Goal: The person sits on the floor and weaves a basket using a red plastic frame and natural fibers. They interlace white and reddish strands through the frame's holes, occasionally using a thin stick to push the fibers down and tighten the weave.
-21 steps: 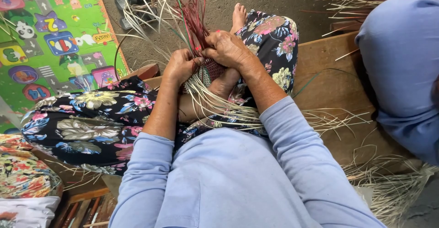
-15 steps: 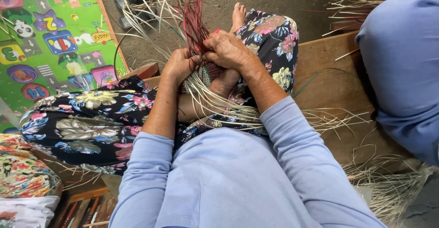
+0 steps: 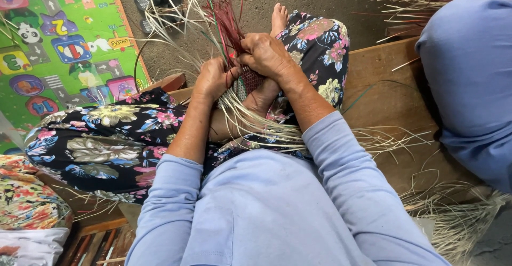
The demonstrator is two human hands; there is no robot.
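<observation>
Gripping woven piece [image 3: 246, 84] over lap: your left hand [image 3: 212, 78] and right hand [image 3: 266, 55] both clenched on dark red strands [image 3: 226, 18].

— Where's the woven piece [image 3: 246, 83]?
— Between the left hand [image 3: 213, 77] and right hand [image 3: 265, 54], strands [image 3: 226, 10] rising beyond them.
— Around them?
— Play mat [image 3: 58, 36] far left, bench [image 3: 394, 103] right, sandals [image 3: 154, 2] beyond.

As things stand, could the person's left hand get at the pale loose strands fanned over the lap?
Probably yes: the left hand grips the woven piece just above the pale strands, with nothing between them, though it would have to let go first.
</observation>
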